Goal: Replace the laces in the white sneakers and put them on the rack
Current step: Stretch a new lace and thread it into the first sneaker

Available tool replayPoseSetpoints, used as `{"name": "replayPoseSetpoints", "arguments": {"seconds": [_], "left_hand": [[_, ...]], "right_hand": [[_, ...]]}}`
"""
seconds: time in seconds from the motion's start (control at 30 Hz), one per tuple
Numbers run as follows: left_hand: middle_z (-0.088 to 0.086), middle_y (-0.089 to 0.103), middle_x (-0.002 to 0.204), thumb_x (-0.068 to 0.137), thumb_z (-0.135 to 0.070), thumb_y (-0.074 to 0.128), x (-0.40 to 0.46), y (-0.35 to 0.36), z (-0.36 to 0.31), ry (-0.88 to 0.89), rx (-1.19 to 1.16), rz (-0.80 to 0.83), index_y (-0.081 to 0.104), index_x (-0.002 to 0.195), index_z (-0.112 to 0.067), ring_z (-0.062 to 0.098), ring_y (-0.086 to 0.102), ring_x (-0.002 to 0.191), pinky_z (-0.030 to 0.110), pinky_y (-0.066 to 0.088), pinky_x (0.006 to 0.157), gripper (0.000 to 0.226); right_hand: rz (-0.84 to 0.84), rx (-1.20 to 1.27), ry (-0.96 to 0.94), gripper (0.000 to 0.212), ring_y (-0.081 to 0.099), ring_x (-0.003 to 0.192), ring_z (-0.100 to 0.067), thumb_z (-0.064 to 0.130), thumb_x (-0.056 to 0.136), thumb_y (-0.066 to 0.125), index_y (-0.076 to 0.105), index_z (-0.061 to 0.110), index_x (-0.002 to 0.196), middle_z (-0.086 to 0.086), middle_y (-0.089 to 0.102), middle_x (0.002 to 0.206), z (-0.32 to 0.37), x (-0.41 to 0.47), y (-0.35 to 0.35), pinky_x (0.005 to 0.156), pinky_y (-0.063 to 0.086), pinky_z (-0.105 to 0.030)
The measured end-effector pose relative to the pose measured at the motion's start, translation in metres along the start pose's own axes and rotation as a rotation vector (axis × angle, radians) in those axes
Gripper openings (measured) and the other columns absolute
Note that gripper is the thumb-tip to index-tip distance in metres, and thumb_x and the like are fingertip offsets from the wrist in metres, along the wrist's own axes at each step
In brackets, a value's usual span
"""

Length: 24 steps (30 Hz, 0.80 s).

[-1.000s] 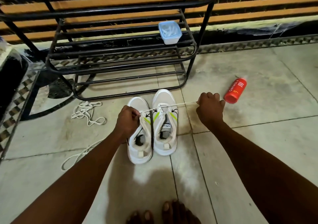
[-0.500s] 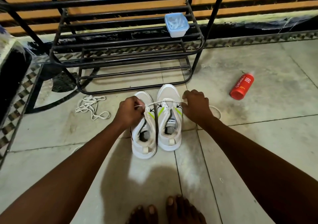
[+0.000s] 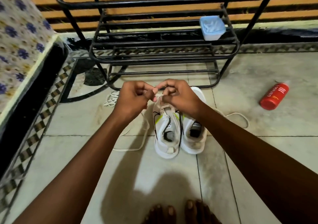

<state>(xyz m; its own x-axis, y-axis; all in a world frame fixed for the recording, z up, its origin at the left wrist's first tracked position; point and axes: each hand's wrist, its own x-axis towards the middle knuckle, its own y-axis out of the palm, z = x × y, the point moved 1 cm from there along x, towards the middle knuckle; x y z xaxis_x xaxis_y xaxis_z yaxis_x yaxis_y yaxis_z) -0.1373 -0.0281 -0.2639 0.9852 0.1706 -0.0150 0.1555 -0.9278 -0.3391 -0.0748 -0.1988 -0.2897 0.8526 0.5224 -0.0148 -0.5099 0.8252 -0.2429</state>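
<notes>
Two white sneakers stand side by side on the tiled floor, toes toward the black metal rack point(image 3: 165, 57). Over the toe end of the left sneaker point(image 3: 166, 136), my left hand point(image 3: 132, 98) and my right hand point(image 3: 179, 96) meet, each pinching a strand of the white lace point(image 3: 159, 95) threaded through that shoe. The lace's slack trails out on both sides, a loop point(image 3: 240, 119) to the right and another point(image 3: 137, 143) to the left. My right wrist covers the front of the right sneaker point(image 3: 194, 137).
A loose pile of white laces point(image 3: 111, 99) lies left of my hands. A red bottle point(image 3: 274, 96) lies on the floor at right. A small clear lidded box point(image 3: 212, 27) sits on the rack's middle shelf. A patterned cushion edge point(image 3: 22, 39) is at left; my bare toes point(image 3: 180, 213) are below.
My hands, which held the lace stretched wide apart over the shoes, have come together above the left sneaker's toe end. The lace's slack now lies in loops on both sides.
</notes>
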Motion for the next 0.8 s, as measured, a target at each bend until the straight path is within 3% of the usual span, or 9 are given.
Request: {"name": "replayPoseSetpoints", "arguments": {"seconds": [0.1, 0.23, 0.33, 0.4, 0.47, 0.57, 0.67, 0.73, 0.8], "left_hand": [[0.001, 0.071, 0.068, 0.097, -0.016, 0.072, -0.005, -0.022, 0.015, -0.010, -0.020, -0.021, 0.080, 0.091, -0.009, 0.019, 0.046, 0.054, 0.024, 0.040, 0.050, 0.012], [-0.003, 0.072, 0.069, 0.097, -0.016, 0.071, -0.014, -0.044, 0.045, -0.094, -0.012, -0.064, 0.081, 0.090, -0.012, 0.008, 0.055, 0.059, 0.023, 0.044, 0.052, 0.013], [0.000, 0.074, 0.070, 0.095, -0.020, 0.075, -0.018, -0.062, 0.079, -0.209, 0.149, -0.147, 0.080, 0.082, -0.022, 0.007, 0.058, 0.060, 0.024, 0.044, 0.057, 0.014], [-0.002, 0.076, 0.074, 0.093, -0.026, 0.076, -0.022, -0.072, 0.099, -0.267, 0.331, -0.218, 0.077, 0.073, -0.026, 0.011, 0.067, 0.071, 0.025, 0.044, 0.065, 0.020], [-0.006, 0.075, 0.075, 0.093, -0.028, 0.076, -0.023, -0.075, 0.103, -0.284, 0.360, -0.284, 0.075, 0.071, -0.028, 0.018, 0.070, 0.081, 0.026, 0.046, 0.069, 0.021], [-0.010, 0.073, 0.072, 0.093, -0.022, 0.076, -0.019, -0.062, 0.081, -0.147, 0.231, -0.221, 0.076, 0.074, -0.028, 0.011, 0.065, 0.069, 0.033, 0.049, 0.072, 0.019], [-0.004, 0.074, 0.076, 0.092, -0.012, 0.077, -0.012, -0.038, 0.036, 0.037, 0.096, -0.064, 0.079, 0.083, -0.021, 0.006, 0.058, 0.062, 0.028, 0.044, 0.063, 0.013], [-0.005, 0.073, 0.076, 0.091, -0.005, 0.076, -0.007, -0.021, 0.009, 0.133, 0.071, 0.001, 0.079, 0.087, -0.013, 0.003, 0.056, 0.061, 0.019, 0.043, 0.061, 0.009], [-0.007, 0.070, 0.073, 0.091, -0.002, 0.075, -0.001, -0.007, -0.008, 0.172, 0.058, 0.037, 0.078, 0.090, -0.007, -0.002, 0.058, 0.061, 0.013, 0.043, 0.063, 0.005]], "right_hand": [[-0.110, 0.075, -0.050, 0.011, 0.048, 0.058, -0.011, -0.008, 0.083, 0.073, 0.071, -0.003, 0.092, -0.006, 0.053, 0.066, 0.012, 0.001, -0.008, 0.056, 0.039, -0.023], [-0.322, 0.141, -0.026, 0.007, 0.056, 0.059, -0.023, 0.003, 0.088, 0.075, 0.069, 0.003, 0.084, -0.009, 0.060, 0.063, 0.008, -0.002, -0.034, 0.061, 0.045, -0.032], [-0.502, 0.311, 0.180, 0.010, 0.060, 0.056, -0.013, 0.011, 0.095, 0.068, 0.066, 0.008, 0.086, -0.007, 0.059, 0.065, -0.007, -0.004, -0.050, 0.058, 0.048, -0.028], [-0.587, 0.377, 0.335, 0.009, 0.060, 0.055, -0.012, 0.012, 0.097, 0.064, 0.063, 0.010, 0.088, -0.005, 0.058, 0.065, -0.020, -0.005, -0.057, 0.052, 0.044, -0.025], [-0.638, 0.343, 0.428, 0.007, 0.060, 0.055, -0.016, 0.008, 0.093, 0.063, 0.061, 0.009, 0.087, -0.004, 0.060, 0.064, -0.037, -0.004, -0.062, 0.048, 0.042, -0.022], [-0.605, -0.031, 0.440, 0.018, 0.067, 0.077, -0.024, 0.020, 0.077, 0.070, 0.067, 0.011, 0.093, -0.004, 0.069, 0.079, -0.053, -0.007, -0.055, 0.068, 0.053, -0.031], [-0.600, -0.481, 0.170, 0.066, 0.057, 0.105, -0.024, 0.021, 0.070, 0.064, 0.050, 0.027, 0.134, -0.006, 0.062, 0.111, -0.040, -0.017, -0.039, 0.086, 0.047, -0.038], [-0.422, -0.457, -0.146, 0.087, 0.056, 0.110, -0.010, 0.011, 0.074, 0.069, 0.032, 0.029, 0.151, 0.001, 0.061, 0.125, -0.021, -0.020, -0.030, 0.090, 0.047, -0.037], [-0.134, -0.259, -0.241, 0.094, 0.058, 0.120, -0.003, 0.005, 0.082, 0.075, 0.023, 0.030, 0.155, 0.003, 0.068, 0.126, -0.008, -0.019, -0.020, 0.100, 0.047, -0.032]]}}
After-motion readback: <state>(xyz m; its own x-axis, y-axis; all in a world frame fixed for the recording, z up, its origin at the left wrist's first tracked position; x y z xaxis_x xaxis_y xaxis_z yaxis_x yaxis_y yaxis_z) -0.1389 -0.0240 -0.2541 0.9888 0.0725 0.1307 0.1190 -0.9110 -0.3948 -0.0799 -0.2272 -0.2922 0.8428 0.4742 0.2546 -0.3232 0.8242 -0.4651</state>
